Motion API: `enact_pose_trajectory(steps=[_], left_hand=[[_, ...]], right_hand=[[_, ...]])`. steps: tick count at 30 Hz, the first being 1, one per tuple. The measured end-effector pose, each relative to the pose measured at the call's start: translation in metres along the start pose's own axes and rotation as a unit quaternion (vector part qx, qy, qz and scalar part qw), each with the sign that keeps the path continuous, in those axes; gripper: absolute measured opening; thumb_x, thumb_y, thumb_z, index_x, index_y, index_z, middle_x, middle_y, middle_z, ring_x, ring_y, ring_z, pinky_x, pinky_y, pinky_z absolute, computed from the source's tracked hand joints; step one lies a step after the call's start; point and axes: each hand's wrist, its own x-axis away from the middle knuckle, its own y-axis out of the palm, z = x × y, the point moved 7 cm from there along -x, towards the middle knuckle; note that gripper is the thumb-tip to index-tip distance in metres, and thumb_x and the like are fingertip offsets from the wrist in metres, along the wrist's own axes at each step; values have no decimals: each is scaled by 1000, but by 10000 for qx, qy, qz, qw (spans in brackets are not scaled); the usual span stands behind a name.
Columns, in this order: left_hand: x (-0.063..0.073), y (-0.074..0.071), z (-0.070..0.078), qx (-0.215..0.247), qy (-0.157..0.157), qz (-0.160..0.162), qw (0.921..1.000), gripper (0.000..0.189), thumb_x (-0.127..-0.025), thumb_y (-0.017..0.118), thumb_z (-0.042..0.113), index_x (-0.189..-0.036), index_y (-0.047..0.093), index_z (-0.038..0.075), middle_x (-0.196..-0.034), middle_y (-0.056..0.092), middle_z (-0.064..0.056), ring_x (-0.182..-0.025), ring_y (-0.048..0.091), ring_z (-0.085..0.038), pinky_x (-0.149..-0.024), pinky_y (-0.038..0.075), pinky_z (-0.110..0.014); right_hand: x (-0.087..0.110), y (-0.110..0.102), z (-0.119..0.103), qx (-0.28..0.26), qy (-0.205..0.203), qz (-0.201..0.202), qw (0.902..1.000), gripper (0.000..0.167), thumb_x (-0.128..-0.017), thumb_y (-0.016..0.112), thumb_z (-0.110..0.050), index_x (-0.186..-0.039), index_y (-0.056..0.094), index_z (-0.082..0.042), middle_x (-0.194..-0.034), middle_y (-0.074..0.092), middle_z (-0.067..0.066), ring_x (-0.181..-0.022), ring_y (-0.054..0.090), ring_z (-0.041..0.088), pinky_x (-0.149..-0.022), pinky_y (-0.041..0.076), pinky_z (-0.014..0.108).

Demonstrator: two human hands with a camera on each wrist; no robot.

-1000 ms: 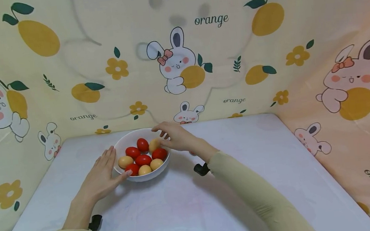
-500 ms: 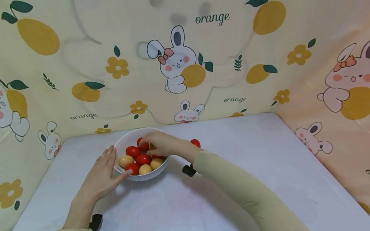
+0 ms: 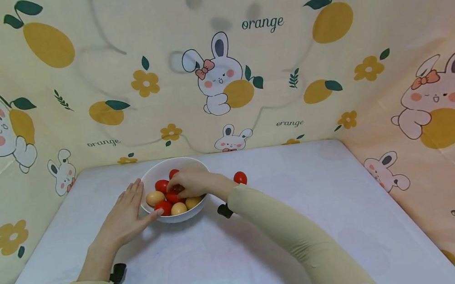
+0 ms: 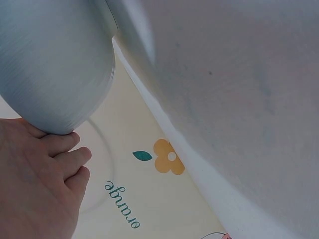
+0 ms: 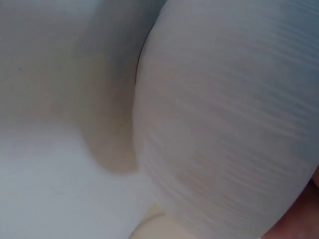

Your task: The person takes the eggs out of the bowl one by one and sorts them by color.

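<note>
A white bowl (image 3: 189,217) near the table's back edge holds several red eggs (image 3: 162,186) and tan eggs (image 3: 155,198). My left hand (image 3: 121,216) rests against its left side with straight fingers, the thumb lying over the front rim. In the left wrist view the left fingertips (image 4: 82,154) touch the bowl's outer wall (image 4: 55,59). My right hand (image 3: 192,182) is inside the bowl, its fingers curled round a red egg in the middle and covering the eggs at the back right. The right wrist view shows mostly the bowl's outside (image 5: 219,114), with some of the hand (image 5: 299,214) at the lower right.
One more red egg (image 3: 240,178) lies on the white table (image 3: 206,263), right of the bowl behind my right wrist. A patterned cloth backdrop (image 3: 269,65) rises behind the table and along both its sides.
My right hand has moved left from the bowl's right rim into its middle, and its fingers have closed round a red egg. The egg on the table came into fuller view. The left hand stays put.
</note>
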Motion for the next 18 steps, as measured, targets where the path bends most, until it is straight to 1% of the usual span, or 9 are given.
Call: enact_pose_trajectory(steps=[2, 6, 10, 14, 18], left_hand=[[0, 0, 0, -7, -3, 5, 10000, 109, -97, 54, 70, -162, 16, -8, -170, 14, -28, -156, 14, -49, -125, 15, -65], [0, 0, 0, -18, -32, 7, 10000, 109, -96, 53, 70, -162, 16, -8, -170, 14, -28, -155, 14, -50, -125, 16, -66], [0, 0, 1, -19, -14, 15, 10000, 108, -96, 54, 70, -162, 17, -8, -170, 15, -28, -155, 15, -50, -125, 16, -66], [0, 0, 1, -28, -7, 7, 10000, 109, -96, 54, 70, -162, 17, -8, -170, 15, -29, -155, 15, -50, -125, 16, -66], [0, 0, 1, -22, -3, 8, 10000, 109, -96, 54, 70, -162, 17, -9, -170, 15, -29, -155, 15, -50, -125, 16, -66]], right_hand=[[-2, 2, 0, -13, 17, -79, 10000, 37, -99, 73, -21, -136, 70, -23, -121, 70, -7, -108, 58, 14, -98, 48, 20], [-3, 6, 0, -55, -32, -239, 9997, 42, -99, 72, -18, -140, 68, -25, -130, 67, -3, -113, 58, 14, -100, 48, 22], [-3, 10, 0, -101, -62, -328, 9994, 43, -100, 71, -18, -142, 67, -27, -135, 64, 0, -117, 56, 14, -102, 48, 22], [-2, 10, -2, -151, -112, -299, 9994, 41, -101, 70, -18, -141, 67, -25, -132, 65, 0, -117, 56, 15, -102, 47, 22], [-1, 9, -3, -243, -91, -280, 9993, 41, -100, 71, -17, -140, 68, -23, -129, 65, 0, -113, 55, 15, -101, 48, 22]])
